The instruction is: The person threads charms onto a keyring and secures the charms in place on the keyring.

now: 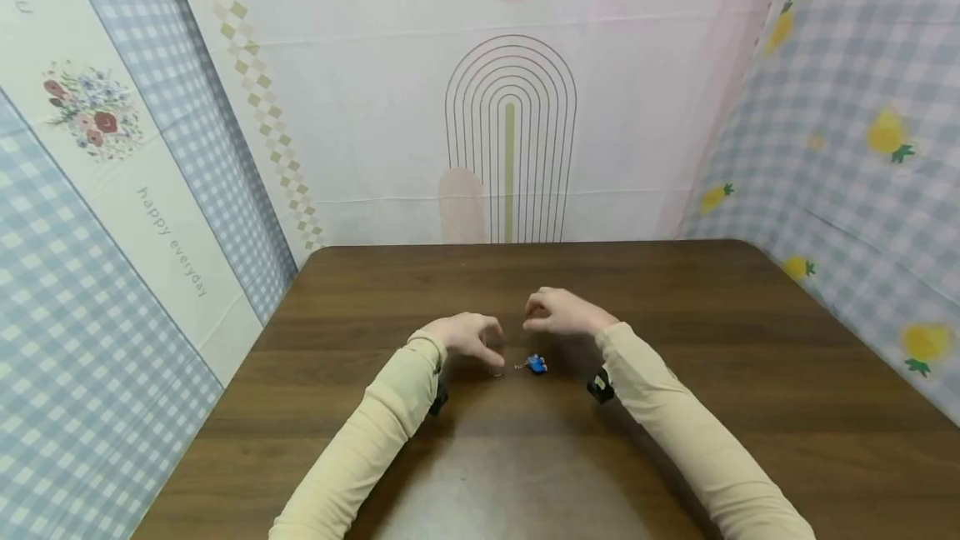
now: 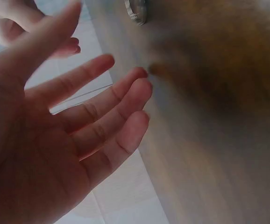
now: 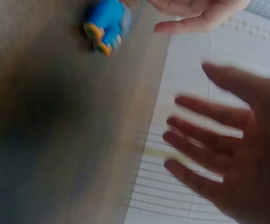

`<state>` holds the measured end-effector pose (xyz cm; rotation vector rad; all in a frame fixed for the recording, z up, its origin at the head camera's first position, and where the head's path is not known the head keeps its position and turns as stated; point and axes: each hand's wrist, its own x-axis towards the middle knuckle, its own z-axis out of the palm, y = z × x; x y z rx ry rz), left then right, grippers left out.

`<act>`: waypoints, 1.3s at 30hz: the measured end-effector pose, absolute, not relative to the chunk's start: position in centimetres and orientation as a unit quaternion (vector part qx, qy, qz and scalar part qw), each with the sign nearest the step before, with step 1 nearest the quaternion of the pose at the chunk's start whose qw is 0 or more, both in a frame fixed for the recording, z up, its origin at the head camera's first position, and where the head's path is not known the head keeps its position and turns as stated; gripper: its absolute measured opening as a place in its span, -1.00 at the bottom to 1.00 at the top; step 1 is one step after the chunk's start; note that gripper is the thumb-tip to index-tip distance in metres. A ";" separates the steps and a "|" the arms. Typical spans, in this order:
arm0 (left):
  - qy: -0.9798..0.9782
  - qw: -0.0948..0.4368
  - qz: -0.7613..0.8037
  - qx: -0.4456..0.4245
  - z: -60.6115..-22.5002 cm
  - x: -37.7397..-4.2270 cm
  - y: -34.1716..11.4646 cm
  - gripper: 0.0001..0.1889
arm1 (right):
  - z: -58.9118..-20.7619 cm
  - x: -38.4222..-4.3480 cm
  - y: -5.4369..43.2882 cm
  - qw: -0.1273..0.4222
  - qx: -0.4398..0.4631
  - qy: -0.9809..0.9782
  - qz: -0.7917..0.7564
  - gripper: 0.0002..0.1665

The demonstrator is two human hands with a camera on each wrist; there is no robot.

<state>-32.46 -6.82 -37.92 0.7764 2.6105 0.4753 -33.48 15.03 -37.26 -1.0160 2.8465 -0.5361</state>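
A small blue figurine keychain (image 1: 536,364) lies on the wooden table, its short chain stretching left to a metal ring (image 2: 136,11). In the right wrist view the blue figure (image 3: 108,22) shows orange-yellow feet. My left hand (image 1: 467,335) hovers just above the ring end, its fingers spread and loosely bent, holding nothing. Above and behind the figure is my right hand (image 1: 564,312), fingers apart and relaxed, also holding nothing. Neither hand appears to touch the keychain.
The brown wooden table (image 1: 465,457) reaches to a white patterned cloth (image 1: 375,123) at the back. Checked cloths hang at the left (image 1: 82,273) and right. Dark wrist devices (image 1: 600,387) sit under both cream sleeves.
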 end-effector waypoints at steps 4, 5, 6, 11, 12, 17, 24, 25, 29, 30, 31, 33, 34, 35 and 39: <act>0.926 0.201 0.133 0.291 -38.5 -32.2 -6.8 -0.42 | -37.9 -32.6 14.1 0.104 -0.381 0.906 -0.151 -0.62; 0.927 0.200 0.130 0.289 -38.6 -32.1 -6.8 -0.43 | -38.1 -32.4 13.8 0.122 -0.384 0.904 -0.146 -0.61; 0.929 0.198 0.128 0.287 -38.8 -32.1 -6.8 -0.46 | -38.4 -32.2 13.6 0.137 -0.384 0.902 -0.140 -0.61; 0.929 0.195 0.135 0.283 -39.5 -31.9 -6.6 -0.60 | -39.6 -31.8 13.0 0.161 -0.374 0.904 -0.129 -0.68; 0.928 0.195 0.138 0.285 -39.6 -31.9 -6.5 -0.62 | -39.8 -31.7 12.9 0.159 -0.373 0.905 -0.129 -0.71; 0.923 0.190 0.157 0.294 -40.0 -31.9 -6.4 -0.64 | -40.3 -31.5 12.8 0.141 -0.373 0.909 -0.124 -0.81; 0.914 0.195 0.174 0.310 -40.1 -31.8 -6.3 -0.68 | -40.4 -31.3 12.9 0.119 -0.380 0.908 -0.128 -0.87; 0.914 0.193 0.173 0.311 -40.1 -31.8 -6.2 -0.70 | -40.5 -31.3 12.9 0.117 -0.380 0.908 -0.128 -0.87; 0.917 0.185 0.167 0.312 -40.0 -31.9 -6.2 -0.74 | -40.6 -31.3 13.0 0.113 -0.384 0.907 -0.129 -0.89; 0.917 0.186 0.166 0.312 -39.9 -31.9 -6.1 -0.74 | -40.6 -31.4 13.0 0.113 -0.385 0.907 -0.128 -0.89; 0.917 0.186 0.166 0.312 -39.9 -31.9 -6.1 -0.74 | -40.6 -31.4 13.0 0.112 -0.386 0.907 -0.125 -0.89; 0.917 0.187 0.164 0.312 -39.7 -31.9 -6.0 -0.73 | -40.6 -31.5 13.0 0.107 -0.393 0.906 -0.117 -0.90; 0.917 0.189 0.163 0.311 -39.7 -31.9 -6.0 -0.73 | -40.5 -31.5 13.1 0.106 -0.394 0.906 -0.115 -0.90; 0.917 0.190 0.163 0.311 -39.6 -31.9 -6.0 -0.73 | -40.4 -31.5 13.1 0.103 -0.398 0.905 -0.115 -0.90; 0.914 0.198 0.166 0.312 -39.6 -32.1 -5.8 -0.72 | -40.4 -31.5 13.4 0.095 -0.396 0.903 -0.137 -0.88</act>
